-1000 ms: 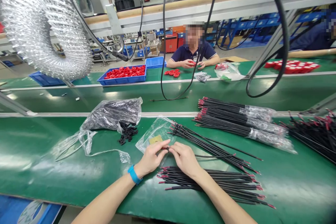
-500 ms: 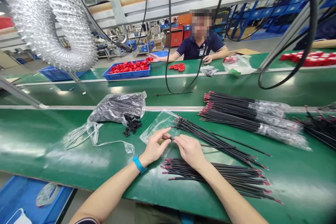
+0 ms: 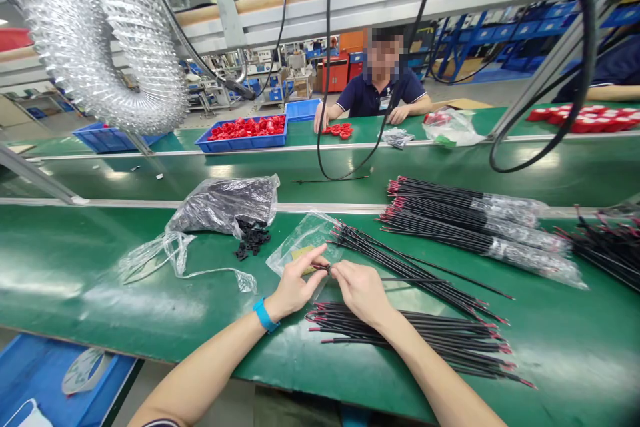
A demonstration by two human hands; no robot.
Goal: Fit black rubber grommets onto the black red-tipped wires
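My right hand (image 3: 363, 287) is closed, its fingertips pinching a black cable (image 3: 413, 279) that runs out to the right behind it. My left hand (image 3: 296, 285), with a blue band at the wrist, has thumb and forefinger closing on a small black clip (image 3: 328, 268) at the cable's end. Dark reddish wire ends show between those fingers. Under the hands lies a clear plastic bag (image 3: 287, 250). Right of them is a loose pile of black cables (image 3: 405, 263), several with black clips on. Nearer me lies another row of cables (image 3: 425, 333) with red ends.
A plastic bag of black clips (image 3: 225, 203) lies left, with loose clips (image 3: 253, 241) spilling out. Bagged cable bundles (image 3: 470, 217) lie at right. A co-worker (image 3: 385, 90) sits opposite beside a blue tray (image 3: 240, 144) of red parts. A black cord (image 3: 323, 147) hangs ahead.
My left fingers have shifted slightly at the cable's end, where reddish wire now shows. The co-worker's hand has moved from the blue tray to the loose red parts on the bench.
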